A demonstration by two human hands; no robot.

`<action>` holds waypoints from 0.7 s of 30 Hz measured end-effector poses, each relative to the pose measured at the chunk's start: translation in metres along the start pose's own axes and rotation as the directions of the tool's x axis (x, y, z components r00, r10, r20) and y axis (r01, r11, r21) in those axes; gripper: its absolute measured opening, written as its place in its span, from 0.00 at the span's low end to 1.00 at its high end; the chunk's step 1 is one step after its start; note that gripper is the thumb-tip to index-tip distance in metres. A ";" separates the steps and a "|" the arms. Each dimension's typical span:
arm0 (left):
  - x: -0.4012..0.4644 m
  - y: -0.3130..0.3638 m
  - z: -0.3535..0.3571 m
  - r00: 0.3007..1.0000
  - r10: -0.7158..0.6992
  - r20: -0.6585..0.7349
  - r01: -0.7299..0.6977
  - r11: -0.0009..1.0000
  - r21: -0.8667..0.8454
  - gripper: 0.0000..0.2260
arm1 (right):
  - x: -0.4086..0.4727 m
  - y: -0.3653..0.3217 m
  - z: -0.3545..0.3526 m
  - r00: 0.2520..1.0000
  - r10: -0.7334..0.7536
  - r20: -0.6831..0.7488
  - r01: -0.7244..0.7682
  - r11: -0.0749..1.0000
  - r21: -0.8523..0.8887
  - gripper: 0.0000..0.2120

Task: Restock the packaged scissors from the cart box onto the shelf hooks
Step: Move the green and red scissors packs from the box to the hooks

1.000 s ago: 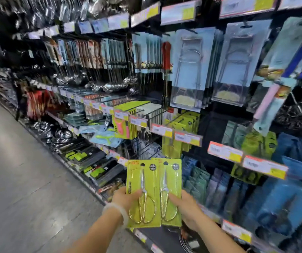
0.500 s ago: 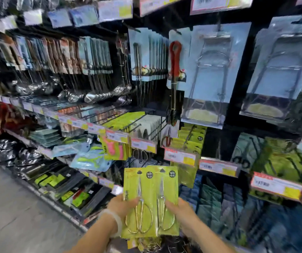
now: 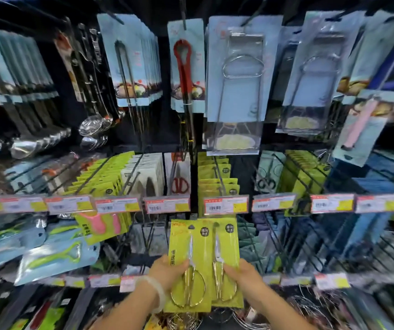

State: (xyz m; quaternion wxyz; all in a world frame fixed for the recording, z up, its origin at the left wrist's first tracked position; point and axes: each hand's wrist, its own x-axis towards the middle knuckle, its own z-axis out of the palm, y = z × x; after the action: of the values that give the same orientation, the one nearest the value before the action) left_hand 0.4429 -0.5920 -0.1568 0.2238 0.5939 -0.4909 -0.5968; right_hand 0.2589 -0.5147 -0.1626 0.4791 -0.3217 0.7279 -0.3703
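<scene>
1. Holding two packaged scissors side by side, you have them fanned in front of the shelf so each card's hang hole stays visible at the top. Your left hand (image 3: pixel 167 270) is clamped on the left pack (image 3: pixel 190 265), thumb over the card face near the blades, and your right hand (image 3: pixel 243 275) is clamped on the right pack (image 3: pixel 227 260) the same way.

2. Both packs sit upright just below the price-tag rail (image 3: pixel 191 204) at the shelf's front edge, overlapping slightly along their inner edges. Gripping low, by the handles, leaves the top of each card free to meet a hook.

3. Matching yellow-green cards hang in a row (image 3: pixel 217 179) on a hook just above and behind the rail, right of centre. That looks like the proper home for these packs, since the colour and round badge agree, though the print is too blurred to confirm.

4. Another yellow-green run (image 3: pixel 100 177) hangs further left along the same level, and a carded red-handled scissors (image 3: pixel 179 182) hangs between the two. Check which stock matches before committing.

5. The next move likely calls for raising one pack at a time, lining its hole up with the hook tip and sliding it back. Doing both at once risks a card slipping, as each is pinched by one hand only.

6. The cart box is not in view here, so you cannot judge how many packs remain.
</scene>
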 end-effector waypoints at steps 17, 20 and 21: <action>0.011 0.020 0.087 0.985 0.042 0.168 -0.032 0.997 -0.063 0.36 | 0.000 0.004 -0.110 0.984 -0.103 -0.146 0.110 0.993 0.045 0.23; 0.010 0.023 0.094 0.985 0.046 0.167 -0.034 0.997 -0.074 0.35 | 0.005 0.002 -0.117 0.984 -0.116 -0.133 0.131 0.985 0.109 0.23; 0.010 0.023 0.095 0.985 0.050 0.168 -0.039 0.997 -0.067 0.34 | 0.007 0.003 -0.117 0.984 -0.121 -0.130 0.138 0.982 0.128 0.23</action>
State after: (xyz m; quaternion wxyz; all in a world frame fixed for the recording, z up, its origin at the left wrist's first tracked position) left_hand 0.3455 -0.5798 -0.1594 0.2132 0.5224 -0.5020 -0.6554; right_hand 0.1466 -0.4918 -0.1364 0.4294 -0.3118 0.7063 -0.4685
